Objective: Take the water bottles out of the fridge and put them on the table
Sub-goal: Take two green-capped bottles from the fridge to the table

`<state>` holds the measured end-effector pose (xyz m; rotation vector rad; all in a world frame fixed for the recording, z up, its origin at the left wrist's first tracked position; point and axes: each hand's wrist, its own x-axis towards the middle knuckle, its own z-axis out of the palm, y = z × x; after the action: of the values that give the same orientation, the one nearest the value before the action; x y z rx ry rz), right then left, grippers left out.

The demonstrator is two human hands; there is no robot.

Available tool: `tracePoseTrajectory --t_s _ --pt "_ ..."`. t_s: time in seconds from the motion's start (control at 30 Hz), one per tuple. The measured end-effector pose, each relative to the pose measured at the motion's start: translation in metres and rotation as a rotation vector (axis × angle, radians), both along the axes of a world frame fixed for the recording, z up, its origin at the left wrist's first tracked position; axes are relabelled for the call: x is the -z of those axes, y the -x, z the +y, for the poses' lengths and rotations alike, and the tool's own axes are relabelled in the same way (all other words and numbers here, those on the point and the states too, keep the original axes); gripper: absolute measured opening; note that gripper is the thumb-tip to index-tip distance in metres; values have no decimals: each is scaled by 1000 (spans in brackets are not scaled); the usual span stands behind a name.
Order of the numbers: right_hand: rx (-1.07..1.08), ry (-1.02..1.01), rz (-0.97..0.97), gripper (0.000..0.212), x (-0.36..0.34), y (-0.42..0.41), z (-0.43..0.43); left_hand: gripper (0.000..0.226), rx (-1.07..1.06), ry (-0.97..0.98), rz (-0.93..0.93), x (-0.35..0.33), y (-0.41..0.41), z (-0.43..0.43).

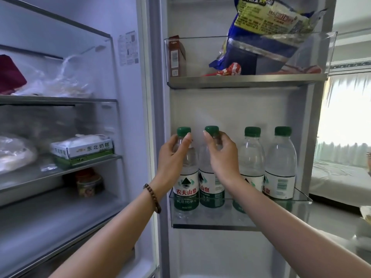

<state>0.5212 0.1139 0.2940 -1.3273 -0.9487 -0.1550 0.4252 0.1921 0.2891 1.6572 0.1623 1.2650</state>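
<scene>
Several clear water bottles with green caps stand upright in a row in the lower door bin (261, 223) of the open fridge. My left hand (172, 155) grips the neck of the leftmost bottle (186, 187), just under its cap. My right hand (220, 153) grips the neck of the second bottle (209, 189). Both bottles stand in the bin. Two more bottles, the third bottle (252, 157) and the fourth bottle (281, 163), stand untouched to the right.
The upper door bin (247, 79) holds a blue and yellow bag (267, 33) and a brown carton (176, 57) right above the bottles. The fridge shelves (60, 101) on the left hold bagged food and a white box (84, 149). A bed (339, 181) lies beyond the door.
</scene>
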Motion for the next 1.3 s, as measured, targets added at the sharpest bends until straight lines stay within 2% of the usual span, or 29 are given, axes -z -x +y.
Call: tracePoseTrajectory --t_s 0.3,0.47,0.67,0.87,1.0,1.2,1.3 --pt "-94 -181 -149 20 -33 8 -17 27 -79 -18 -216 -39 14 -6" --pt "-259 -311 -167 21 -62 21 -34 22 -181 -61 -302 -58 46 -25" --pt "-565 -317 -207 25 -67 61 -44 28 -473 -90 -313 -51 118 -77" --pt "-937 -210 -155 19 -41 158 -78 24 -901 10 -251 -23 218 -163" --pt "-1248 -141 -75 25 -30 242 -113 20 -1182 38 -191 -15 293 -242" --pt "-1656 -146 -48 19 -23 384 -205 25 -1515 54 -177 -16 408 -383" --pt "-1782 -140 -58 25 -19 457 -264 22 -1668 52 -170 -14 463 -459"
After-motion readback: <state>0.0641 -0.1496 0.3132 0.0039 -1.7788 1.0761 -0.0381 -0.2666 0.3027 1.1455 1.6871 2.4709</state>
